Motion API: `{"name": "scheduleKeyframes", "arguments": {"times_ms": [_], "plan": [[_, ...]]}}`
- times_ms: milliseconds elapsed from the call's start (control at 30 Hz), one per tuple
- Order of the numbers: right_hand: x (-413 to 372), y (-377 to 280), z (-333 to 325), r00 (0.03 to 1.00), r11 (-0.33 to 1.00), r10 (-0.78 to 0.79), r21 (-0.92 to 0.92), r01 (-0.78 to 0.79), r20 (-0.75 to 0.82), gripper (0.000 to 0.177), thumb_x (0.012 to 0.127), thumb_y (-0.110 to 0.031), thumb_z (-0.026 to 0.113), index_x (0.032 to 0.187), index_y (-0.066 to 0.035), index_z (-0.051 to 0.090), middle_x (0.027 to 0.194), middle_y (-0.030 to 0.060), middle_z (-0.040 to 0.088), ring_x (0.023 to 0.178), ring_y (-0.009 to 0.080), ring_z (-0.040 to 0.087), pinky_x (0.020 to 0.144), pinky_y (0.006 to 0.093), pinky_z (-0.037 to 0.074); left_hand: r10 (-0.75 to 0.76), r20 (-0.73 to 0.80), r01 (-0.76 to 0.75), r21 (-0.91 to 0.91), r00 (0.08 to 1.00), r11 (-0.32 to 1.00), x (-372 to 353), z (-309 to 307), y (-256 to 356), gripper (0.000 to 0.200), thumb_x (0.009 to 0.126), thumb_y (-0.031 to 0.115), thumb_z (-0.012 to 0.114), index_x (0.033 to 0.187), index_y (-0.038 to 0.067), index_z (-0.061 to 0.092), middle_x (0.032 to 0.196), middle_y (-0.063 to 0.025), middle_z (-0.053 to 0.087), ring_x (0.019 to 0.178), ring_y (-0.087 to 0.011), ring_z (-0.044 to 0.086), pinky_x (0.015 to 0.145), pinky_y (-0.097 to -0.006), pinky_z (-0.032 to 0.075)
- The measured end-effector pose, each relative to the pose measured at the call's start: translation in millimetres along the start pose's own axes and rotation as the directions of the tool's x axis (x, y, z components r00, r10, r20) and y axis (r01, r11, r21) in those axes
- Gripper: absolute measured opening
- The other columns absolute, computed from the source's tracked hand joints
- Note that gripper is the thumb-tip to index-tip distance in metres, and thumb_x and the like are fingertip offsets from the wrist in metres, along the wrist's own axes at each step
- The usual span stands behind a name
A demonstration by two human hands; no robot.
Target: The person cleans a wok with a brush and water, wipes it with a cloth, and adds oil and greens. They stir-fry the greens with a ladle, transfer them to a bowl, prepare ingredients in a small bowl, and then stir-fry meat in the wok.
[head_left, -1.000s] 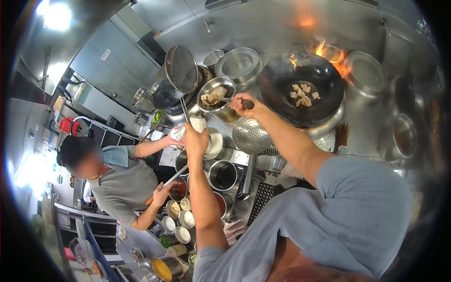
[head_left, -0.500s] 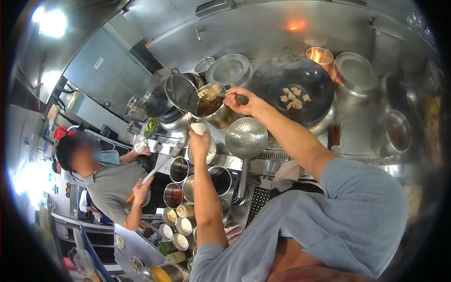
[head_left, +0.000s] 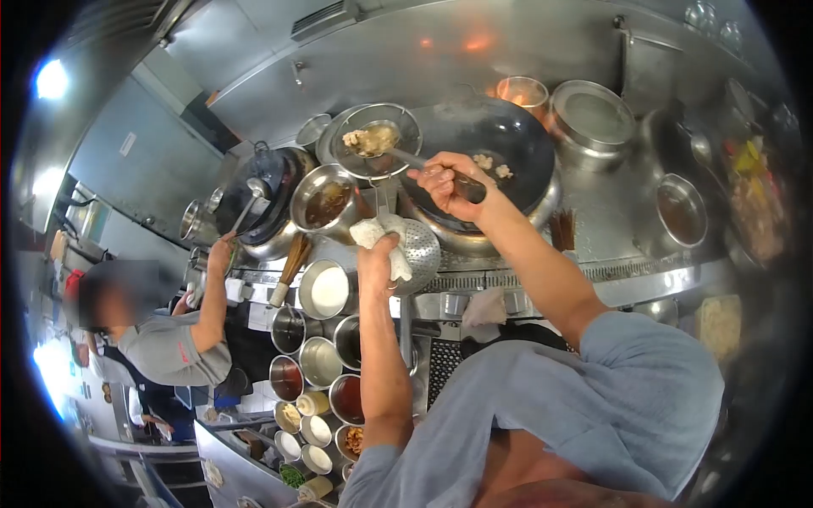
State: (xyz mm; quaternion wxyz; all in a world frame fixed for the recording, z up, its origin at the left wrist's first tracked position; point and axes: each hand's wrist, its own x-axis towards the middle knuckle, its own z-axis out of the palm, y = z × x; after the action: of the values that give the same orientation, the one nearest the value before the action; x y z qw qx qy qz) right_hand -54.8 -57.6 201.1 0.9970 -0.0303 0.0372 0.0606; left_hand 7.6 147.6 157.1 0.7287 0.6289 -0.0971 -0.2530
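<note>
My right hand (head_left: 449,188) grips the handle of a metal ladle (head_left: 408,158), whose bowl, with pale food pieces in it, is over a round wire strainer (head_left: 412,131). My left hand (head_left: 377,258) is closed on a white cloth (head_left: 391,238) around the strainer's handle. Under and behind the strainer is the left part of a large dark wok (head_left: 517,140), where a few pale pieces (head_left: 503,171) lie. A pot of brown liquid (head_left: 326,203) stands just left of the strainer. Below it, a perforated skimmer (head_left: 421,254) lies beside my left hand.
At the left a co-worker (head_left: 174,347) holds a ladle (head_left: 246,209) at another wok (head_left: 275,173). Several sauce and ingredient containers (head_left: 321,362) stand left of my left forearm. Lidded pot (head_left: 593,118) and flame-lit pot (head_left: 522,91) stand behind; another pot (head_left: 680,212) is at right.
The strainer and ladle have moved right, from beside the pot to over the large wok's left side. Fewer pale pieces show in the wok. The co-worker's ladle has moved to the other wok.
</note>
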Motion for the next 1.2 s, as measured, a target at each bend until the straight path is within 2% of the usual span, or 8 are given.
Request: {"name": "scheduleKeyframes", "arguments": {"times_ms": [300, 367, 567, 600, 667, 767, 967, 1200], "plan": [[-108, -81, -81, 0.94, 0.809, -0.213, -0.587, 0.017, -0.266, 0.022, 0.085, -0.009, 0.055, 0.098, 0.007, 0.048, 0.062, 0.0005, 0.047, 0.044, 0.0062, 0.045, 0.036, 0.02, 0.038, 0.2, 0.16, -0.243, 0.823, 0.967, 0.514, 27, 62, -44, 0.045, 0.073, 0.016, 0.066, 0.107, -0.005, 0.046, 0.098, -0.0322, 0.06, 0.095, -0.0459, 0.058, 0.082, -0.0496, 0.046], [-123, -93, -85, 0.807, 0.155, -0.423, -0.91, -0.384, -0.412, 0.019, 0.079, -0.013, 0.055, 0.093, 0.0, 0.056, 0.062, 0.0075, 0.052, 0.046, 0.0144, 0.05, 0.039, 0.0261, 0.038, 0.215, 0.187, -0.269, 0.842, 0.959, 0.467, 31, 65, -48, 0.045, 0.072, 0.015, 0.068, 0.106, -0.005, 0.045, 0.097, -0.0315, 0.06, 0.094, -0.0459, 0.058, 0.081, -0.0498, 0.046], [-118, -46, -85, 0.655, 0.012, -0.729, -0.961, -0.275, -0.197, 0.044, 0.078, -0.006, 0.049, 0.121, 0.0, 0.042, 0.062, 0.0064, 0.049, 0.043, 0.0155, 0.047, 0.038, 0.0275, 0.035, 0.436, 0.284, -0.449, 0.825, 0.854, 0.341, 22, 63, -28, 0.047, 0.073, 0.015, 0.07, 0.106, -0.002, 0.043, 0.101, -0.0281, 0.056, 0.09, -0.0471, 0.057, 0.076, -0.0516, 0.047], [-106, -41, -82, 0.692, -0.004, -0.695, -0.962, -0.275, -0.194, 0.044, 0.078, -0.006, 0.049, 0.121, 0.0, 0.042, 0.062, 0.0064, 0.049, 0.043, 0.0155, 0.047, 0.038, 0.0275, 0.035, 0.459, 0.284, -0.453, 0.833, 0.842, 0.317, 17, 60, -18, 0.047, 0.072, 0.015, 0.071, 0.107, -0.001, 0.044, 0.101, -0.0272, 0.056, 0.091, -0.0466, 0.057, 0.076, -0.0518, 0.046], [-86, -33, -77, 0.835, 0.591, -0.519, -0.782, 0.196, -0.183, 0.045, 0.081, -0.004, 0.048, 0.125, 0.0, 0.04, 0.061, 0.0034, 0.046, 0.042, 0.0127, 0.043, 0.038, 0.0273, 0.033, 0.446, 0.232, -0.395, 0.862, 0.865, 0.317, 12, 53, 6, 0.048, 0.072, 0.015, 0.071, 0.108, -0.001, 0.044, 0.102, -0.0269, 0.056, 0.092, -0.0463, 0.057, 0.077, -0.0519, 0.047], [-42, -11, -51, 0.898, 0.589, -0.395, -0.804, 0.084, -0.195, 0.043, 0.081, -0.002, 0.048, 0.124, -0.002, 0.041, 0.06, -0.0001, 0.041, 0.041, 0.0095, 0.039, 0.037, 0.026, 0.031, 0.49, 0.238, -0.39, 0.89, 0.839, 0.235, 14, 32, 32, 0.05, 0.072, 0.015, 0.072, 0.109, 0.0, 0.042, 0.103, -0.0264, 0.055, 0.089, -0.0457, 0.058, 0.075, -0.0525, 0.048], [104, -5, -80, 0.977, -0.43, -0.185, -0.903, 0.015, 0.105, 0.031, 0.073, -0.008, 0.054, 0.102, 0.001, 0.057, 0.066, 0.0113, 0.058, 0.046, 0.0197, 0.055, 0.042, 0.0336, 0.044, 0.581, 0.189, -0.309, 0.944, 0.792, 0.114, 4, -36, 90, 0.05, 0.072, 0.015, 0.069, 0.112, 0.001, 0.042, 0.105, -0.0263, 0.054, 0.089, -0.0458, 0.059, 0.076, -0.0518, 0.049], [164, 41, -11, 0.997, -0.883, 0.079, -0.465, 0.063, -0.016, 0.015, 0.07, -0.011, 0.059, 0.074, 0.001, 0.067, 0.071, 0.0186, 0.065, 0.06, 0.0275, 0.064, 0.052, 0.0373, 0.049, 0.602, 0.117, -0.242, 0.961, 0.79, 0.131, -5, -104, 93, 0.045, 0.073, 0.017, 0.067, 0.107, 0.001, 0.042, 0.102, -0.0279, 0.055, 0.089, -0.0482, 0.057, 0.075, -0.0529, 0.047]]}}
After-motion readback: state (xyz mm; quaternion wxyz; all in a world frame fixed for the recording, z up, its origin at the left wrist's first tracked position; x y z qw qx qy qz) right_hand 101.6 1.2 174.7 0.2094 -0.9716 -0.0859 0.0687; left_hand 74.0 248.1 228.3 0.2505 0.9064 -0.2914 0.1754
